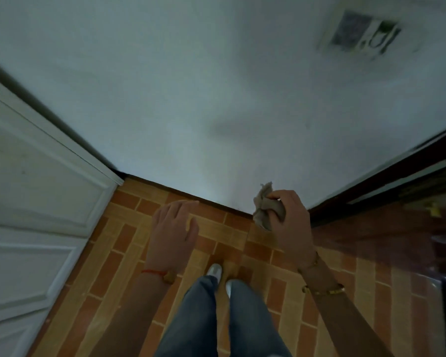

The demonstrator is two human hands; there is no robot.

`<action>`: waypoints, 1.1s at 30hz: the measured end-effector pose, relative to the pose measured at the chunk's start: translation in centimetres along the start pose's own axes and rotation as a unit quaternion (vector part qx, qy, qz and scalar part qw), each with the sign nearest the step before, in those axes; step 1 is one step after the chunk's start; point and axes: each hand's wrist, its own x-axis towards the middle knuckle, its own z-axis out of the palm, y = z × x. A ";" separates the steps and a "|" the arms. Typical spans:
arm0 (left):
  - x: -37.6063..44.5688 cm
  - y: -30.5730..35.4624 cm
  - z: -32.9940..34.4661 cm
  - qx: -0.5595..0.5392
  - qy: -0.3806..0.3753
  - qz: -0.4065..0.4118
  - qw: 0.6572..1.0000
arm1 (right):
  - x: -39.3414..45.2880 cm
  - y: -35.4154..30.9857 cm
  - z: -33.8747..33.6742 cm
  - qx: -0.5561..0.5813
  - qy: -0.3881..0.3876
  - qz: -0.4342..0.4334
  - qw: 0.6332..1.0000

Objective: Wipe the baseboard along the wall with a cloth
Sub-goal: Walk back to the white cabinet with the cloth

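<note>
A thin dark baseboard [186, 194] runs along the foot of the pale wall [216, 112], from the white door on the left to a dark doorway on the right. My right hand [291, 225] is held out in front of me, fingers closed on a crumpled grey-beige cloth [264, 208], which hangs in the air above the baseboard's right end. My left hand [174, 233] is empty with the fingers spread, palm down, hovering over the floor just short of the baseboard.
A white panelled door [36, 215] fills the left side. A dark door frame [386, 181] with a glossy dark floor beyond it lies on the right. The floor [129, 253] is orange and tan brick-pattern tile. My legs and shoes [215, 271] stand below centre. A switch plate [361, 34] is high on the wall.
</note>
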 end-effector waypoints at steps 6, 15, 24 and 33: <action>-5.4 2.0 -5.5 0.000 0.056 -0.055 0.997 | -1.3 -4.1 -2.4 0.030 -0.077 -0.065 0.995; -16.8 5.5 -7.7 0.030 0.184 -0.215 0.959 | -3.6 -7.1 -3.3 0.059 -0.205 -0.175 0.961; -30.0 6.4 -9.4 0.047 0.282 -0.371 0.883 | -9.1 -15.2 -0.5 0.087 -0.325 -0.273 0.901; -48.0 4.2 -11.2 0.059 0.347 -0.505 0.789 | -22.2 -25.2 5.7 0.115 -0.415 -0.364 0.826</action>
